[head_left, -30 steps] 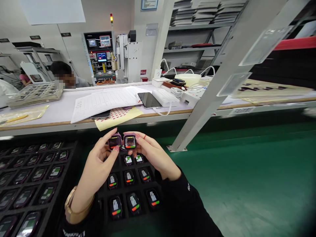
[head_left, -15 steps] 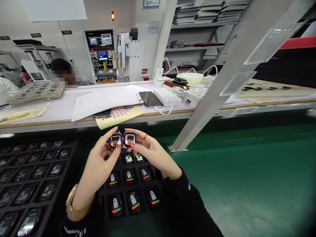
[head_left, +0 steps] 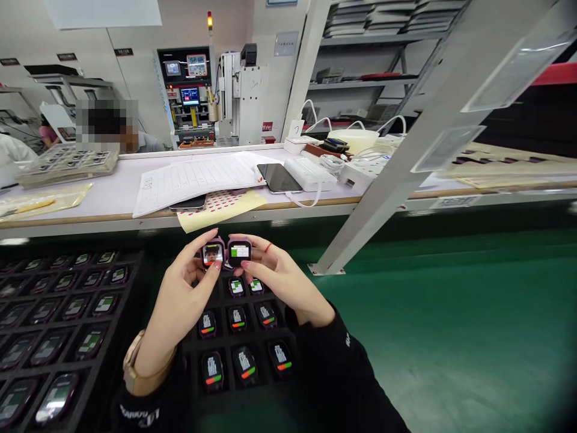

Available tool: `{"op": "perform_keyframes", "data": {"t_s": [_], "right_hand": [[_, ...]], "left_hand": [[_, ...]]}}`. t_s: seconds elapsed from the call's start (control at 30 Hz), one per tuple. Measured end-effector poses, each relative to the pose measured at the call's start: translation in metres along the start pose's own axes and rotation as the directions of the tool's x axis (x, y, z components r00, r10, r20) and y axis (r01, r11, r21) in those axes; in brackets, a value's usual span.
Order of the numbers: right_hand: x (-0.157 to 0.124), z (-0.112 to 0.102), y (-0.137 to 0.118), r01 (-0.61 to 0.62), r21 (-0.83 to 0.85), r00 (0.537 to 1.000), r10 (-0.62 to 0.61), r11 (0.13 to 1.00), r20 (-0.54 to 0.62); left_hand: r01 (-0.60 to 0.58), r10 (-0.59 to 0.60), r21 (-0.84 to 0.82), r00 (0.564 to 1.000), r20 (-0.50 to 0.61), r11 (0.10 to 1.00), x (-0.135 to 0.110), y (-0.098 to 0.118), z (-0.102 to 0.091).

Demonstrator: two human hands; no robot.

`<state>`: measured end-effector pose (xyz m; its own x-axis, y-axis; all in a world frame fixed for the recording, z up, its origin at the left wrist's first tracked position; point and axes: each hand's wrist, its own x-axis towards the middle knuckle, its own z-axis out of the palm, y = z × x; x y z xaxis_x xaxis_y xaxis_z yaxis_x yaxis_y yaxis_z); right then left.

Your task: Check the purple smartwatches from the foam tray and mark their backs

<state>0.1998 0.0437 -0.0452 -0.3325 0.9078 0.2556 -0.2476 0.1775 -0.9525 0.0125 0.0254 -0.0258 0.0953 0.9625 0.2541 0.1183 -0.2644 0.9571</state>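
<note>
- Fingers (head_left: 206, 280) of left hand (head_left: 181, 294): clamped on left watch (head_left: 213, 254).
- Right hand (head_left: 286, 279): fingers clamped on right watch (head_left: 240, 252), at the other's three o'clock.
- Right watch: showing white and green now, camera picture gone.

You wear black sleeves (head_left: 347, 376) with white markings (head_left: 139, 416) near the cuffs, a broad gold-toned band (head_left: 143, 380) on your left wrist, a thin red band (head_left: 268, 247) around a finger of your right hand (head_left: 279, 276), and pinkish-red nails (head_left: 217, 265).
</note>
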Motion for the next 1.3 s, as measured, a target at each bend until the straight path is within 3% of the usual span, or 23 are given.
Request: {"op": "perform_keyframes", "data": {"t_s": [0.3, 0.53, 0.83, 1.13, 1.3], "right_hand": [[0.0011, 0.0006, -0.0007, -0.012, -0.010, 0.996, 0.011, 1.000, -0.088], [0.0006, -0.0001, 0.0004, 0.009, 0.001, 0.999, -0.009, 1.000, -0.044], [0.0005, 0.0005, -0.0021, 0.002, -0.018, 0.996, -0.004, 1.000, -0.086], [-0.0008, 0.0010, -0.0016, 0.002, -0.008, 1.000, -0.003, 1.000, -0.028], [0.0010, 0.0004, 0.0021, -0.011, 0.012, 1.000, 0.012, 1.000, -0.021]], "left_hand": [[-0.004, 0.005, 0.049, 1.000, -0.018, 0.999, 0.0016, -0.0012, -0.0002], [0.024, -0.026, 0.028, 0.998, 0.063, 0.999, 0.0011, -0.0036, -0.0019], [0.052, -0.054, 0.038, 0.997, 0.056, 0.998, 0.0024, -0.0020, -0.0001], [0.018, -0.017, 0.032, 1.000, -0.026, 0.999, 0.0068, -0.0072, -0.0010], [0.023, -0.024, 0.040, 1.000, 0.007, 0.999, 0.0041, -0.0061, -0.0020]]}}
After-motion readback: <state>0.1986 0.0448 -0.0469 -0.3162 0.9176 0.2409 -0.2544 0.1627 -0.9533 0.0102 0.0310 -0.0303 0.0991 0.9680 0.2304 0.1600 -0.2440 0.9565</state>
